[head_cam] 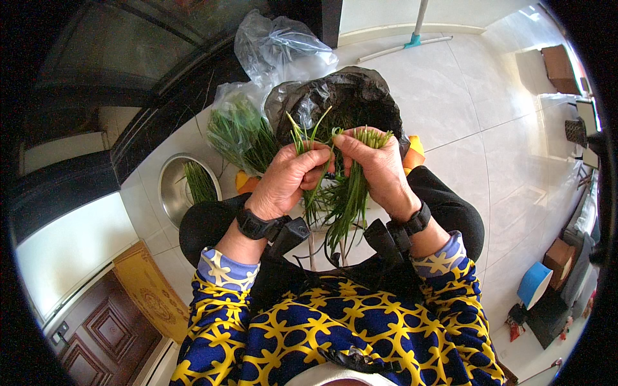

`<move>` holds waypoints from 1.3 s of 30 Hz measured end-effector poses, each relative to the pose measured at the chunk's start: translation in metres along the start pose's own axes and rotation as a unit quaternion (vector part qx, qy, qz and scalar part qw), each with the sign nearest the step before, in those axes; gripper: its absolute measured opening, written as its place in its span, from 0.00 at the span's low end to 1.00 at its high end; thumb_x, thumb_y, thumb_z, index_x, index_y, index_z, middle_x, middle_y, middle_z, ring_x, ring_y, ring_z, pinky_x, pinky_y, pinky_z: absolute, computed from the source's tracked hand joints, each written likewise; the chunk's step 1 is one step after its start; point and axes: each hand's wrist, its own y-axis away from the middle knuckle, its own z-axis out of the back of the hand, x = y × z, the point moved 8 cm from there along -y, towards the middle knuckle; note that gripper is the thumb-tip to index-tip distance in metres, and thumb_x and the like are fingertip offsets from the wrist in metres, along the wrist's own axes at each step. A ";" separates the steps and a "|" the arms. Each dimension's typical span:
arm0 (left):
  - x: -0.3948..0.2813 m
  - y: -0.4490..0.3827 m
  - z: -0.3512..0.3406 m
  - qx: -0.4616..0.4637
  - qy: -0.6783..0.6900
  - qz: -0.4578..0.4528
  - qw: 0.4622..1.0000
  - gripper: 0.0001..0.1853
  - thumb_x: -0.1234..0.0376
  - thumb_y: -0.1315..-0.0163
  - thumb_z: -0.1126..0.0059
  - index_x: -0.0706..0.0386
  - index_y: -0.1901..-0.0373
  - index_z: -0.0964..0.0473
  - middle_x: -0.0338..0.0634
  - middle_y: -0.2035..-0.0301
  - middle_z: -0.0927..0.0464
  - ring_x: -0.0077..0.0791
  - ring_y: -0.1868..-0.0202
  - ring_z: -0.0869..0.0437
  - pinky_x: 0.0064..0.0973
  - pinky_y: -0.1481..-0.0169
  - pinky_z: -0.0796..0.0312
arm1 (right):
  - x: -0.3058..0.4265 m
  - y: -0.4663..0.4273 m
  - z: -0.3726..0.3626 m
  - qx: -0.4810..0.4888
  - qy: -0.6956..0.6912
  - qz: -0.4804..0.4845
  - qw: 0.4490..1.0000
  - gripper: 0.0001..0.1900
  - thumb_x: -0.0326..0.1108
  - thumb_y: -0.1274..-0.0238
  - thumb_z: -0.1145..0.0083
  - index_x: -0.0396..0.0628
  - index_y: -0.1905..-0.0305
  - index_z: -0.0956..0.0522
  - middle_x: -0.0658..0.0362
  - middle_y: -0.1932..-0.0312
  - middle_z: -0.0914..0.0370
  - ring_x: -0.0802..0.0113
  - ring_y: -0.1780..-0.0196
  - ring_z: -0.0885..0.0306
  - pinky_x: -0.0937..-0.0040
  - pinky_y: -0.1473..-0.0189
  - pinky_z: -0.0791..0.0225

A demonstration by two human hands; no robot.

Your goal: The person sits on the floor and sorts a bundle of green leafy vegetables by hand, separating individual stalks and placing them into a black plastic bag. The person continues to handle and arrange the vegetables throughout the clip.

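Observation:
My right hand grips a thick bunch of garlic chives, with the pale cut ends standing above the fingers and the green leaves hanging down. A few separate chive stalks are pinched in my left hand, close beside the bunch. One curled strand passes between the fingertips of both hands. Just beyond the hands, a bin lined with a black plastic bag stands open, with plant scraps dimly visible inside. More chives fill a clear plastic bag left of it. A steel basin holds another bundle.
A crumpled clear plastic bag lies behind the black-lined bin. Orange shoes show beside my knees. A floor squeegee leans at the back wall. A yellow mat lies by a brown panelled door. Boxes stand far right.

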 end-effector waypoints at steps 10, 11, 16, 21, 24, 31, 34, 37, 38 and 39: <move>-0.002 0.000 0.000 -0.018 -0.046 -0.026 0.998 0.05 0.66 0.44 0.44 0.57 0.70 0.25 0.35 0.78 0.24 0.09 0.84 0.37 0.09 0.81 0.48 | 0.013 0.005 -0.003 -0.013 0.110 0.092 0.990 0.07 0.30 0.45 0.46 0.36 0.73 0.24 0.64 0.82 0.26 0.84 0.78 0.33 0.82 0.78 0.38; -0.002 0.000 0.000 -0.019 -0.038 -0.023 0.999 0.05 0.66 0.44 0.44 0.57 0.70 0.25 0.36 0.78 0.23 0.09 0.84 0.37 0.09 0.81 0.48 | 0.014 0.006 -0.003 -0.014 0.122 0.096 0.988 0.07 0.30 0.45 0.46 0.36 0.73 0.25 0.65 0.82 0.27 0.84 0.78 0.33 0.82 0.78 0.38; -0.003 0.002 -0.003 -0.006 -0.028 -0.012 1.000 0.05 0.66 0.44 0.45 0.58 0.72 0.25 0.36 0.79 0.23 0.10 0.85 0.37 0.09 0.80 0.46 | 0.020 0.010 -0.007 -0.008 0.145 0.126 0.981 0.08 0.30 0.44 0.47 0.36 0.73 0.26 0.64 0.82 0.27 0.84 0.77 0.33 0.81 0.77 0.37; -0.002 0.004 -0.003 -0.019 -0.014 0.004 1.000 0.06 0.67 0.44 0.47 0.59 0.73 0.25 0.37 0.79 0.24 0.10 0.85 0.37 0.10 0.79 0.43 | 0.022 0.011 -0.007 -0.009 0.165 0.138 0.977 0.08 0.30 0.44 0.48 0.36 0.72 0.26 0.63 0.83 0.27 0.83 0.77 0.33 0.80 0.77 0.37; -0.004 0.005 -0.007 0.009 -0.015 0.007 1.000 0.07 0.66 0.43 0.48 0.60 0.73 0.26 0.37 0.78 0.25 0.12 0.83 0.34 0.10 0.79 0.41 | 0.023 0.012 -0.007 -0.018 0.157 0.151 0.976 0.08 0.30 0.44 0.47 0.36 0.72 0.25 0.63 0.83 0.27 0.83 0.78 0.33 0.80 0.77 0.37; -0.006 0.006 -0.010 0.021 -0.028 0.000 0.999 0.09 0.64 0.42 0.50 0.60 0.74 0.27 0.36 0.79 0.28 0.12 0.83 0.36 0.10 0.79 0.44 | 0.021 0.007 0.008 -0.080 0.189 0.144 0.968 0.07 0.30 0.46 0.47 0.37 0.73 0.25 0.63 0.84 0.28 0.82 0.79 0.35 0.79 0.77 0.38; -0.006 0.006 -0.010 0.007 -0.027 0.000 1.000 0.09 0.64 0.42 0.50 0.59 0.75 0.27 0.35 0.79 0.28 0.13 0.83 0.37 0.10 0.80 0.45 | 0.022 0.006 0.014 -0.110 0.187 0.155 0.964 0.07 0.30 0.47 0.46 0.37 0.74 0.25 0.64 0.85 0.29 0.83 0.80 0.35 0.80 0.78 0.38; -0.006 0.005 -0.010 0.012 -0.032 -0.004 0.999 0.09 0.64 0.42 0.51 0.59 0.76 0.27 0.35 0.80 0.28 0.13 0.84 0.37 0.10 0.80 0.45 | 0.022 0.005 0.022 -0.146 0.168 0.143 0.964 0.08 0.31 0.46 0.46 0.37 0.74 0.25 0.64 0.86 0.30 0.83 0.81 0.35 0.80 0.79 0.39; -0.007 0.005 -0.010 0.017 -0.034 -0.008 0.999 0.09 0.64 0.42 0.51 0.59 0.76 0.27 0.35 0.80 0.28 0.13 0.84 0.37 0.10 0.80 0.45 | 0.023 0.005 0.025 -0.156 0.171 0.139 0.963 0.08 0.31 0.46 0.46 0.37 0.74 0.25 0.65 0.86 0.30 0.83 0.81 0.36 0.81 0.79 0.39; -0.007 0.005 -0.011 0.022 -0.037 -0.012 0.999 0.09 0.64 0.42 0.51 0.59 0.76 0.27 0.35 0.80 0.29 0.13 0.84 0.37 0.10 0.80 0.45 | 0.026 0.005 0.027 -0.161 0.171 0.144 0.961 0.08 0.31 0.46 0.46 0.37 0.74 0.25 0.65 0.87 0.30 0.83 0.81 0.36 0.81 0.79 0.39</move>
